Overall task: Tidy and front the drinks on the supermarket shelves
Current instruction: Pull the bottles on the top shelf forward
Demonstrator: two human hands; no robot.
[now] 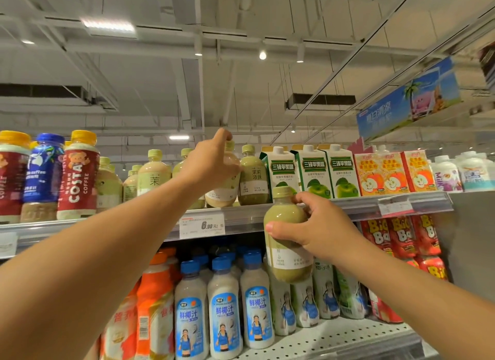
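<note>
My right hand (318, 225) grips a green matcha milk tea bottle (286, 242) with a pale green cap, held in the air in front of the top shelf's edge (294, 211). Up on that shelf, my left hand (211, 161) is wrapped around a beige milk tea bottle (222, 191), fingers pinching near its cap. A second green matcha bottle (253, 177) stands just right of it. More round beige and green tea bottles (154, 172) stand to the left, partly behind my forearm.
Costa coffee bottles (77, 177) fill the top shelf's left end. Apple vinegar cartons (313, 172), apple juice boxes (393, 173) and milk bottles (466, 173) stand to the right. Below are blue-capped coconut juice bottles (223, 308). A price tag (202, 225) hangs on the rail.
</note>
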